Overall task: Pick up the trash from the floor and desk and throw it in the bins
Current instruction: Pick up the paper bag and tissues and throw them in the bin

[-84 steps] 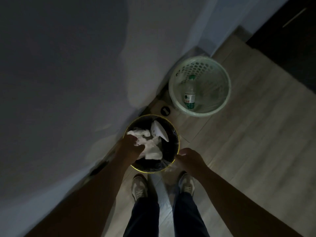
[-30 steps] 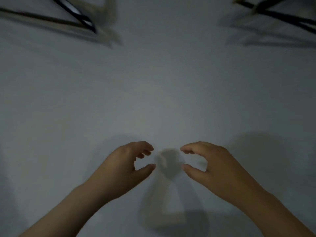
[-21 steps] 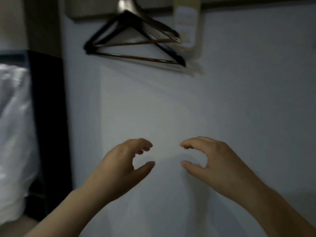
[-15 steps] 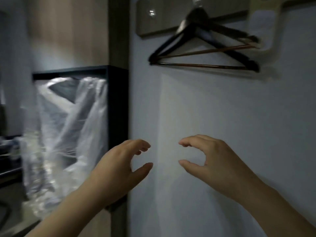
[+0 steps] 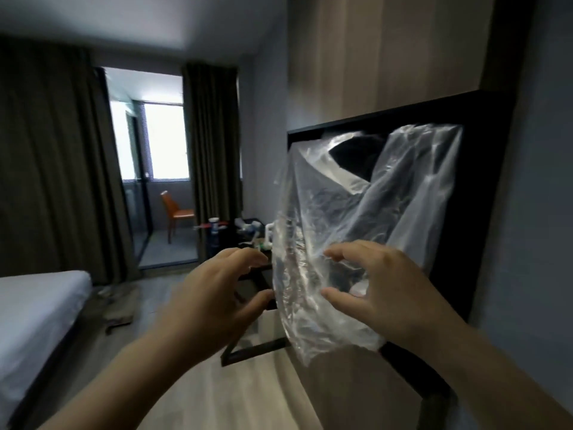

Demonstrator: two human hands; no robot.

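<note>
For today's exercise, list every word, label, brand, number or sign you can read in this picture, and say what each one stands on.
No text can be read anywhere in this picture.
The cluttered items on the desk may carry labels, but they are too small and blurred to read.
The clear plastic bag hanging at the black frame shows no print.
Neither the left hand nor the right hand holds anything.

Stood in a dim bedroom: white bed at lower left, dark curtains flanking a bright glass door, orange chair beyond it. Hung draped over a black wall-mounted frame at right: clear plastic sheeting. Lay underfoot: wood-look floor.
</note>
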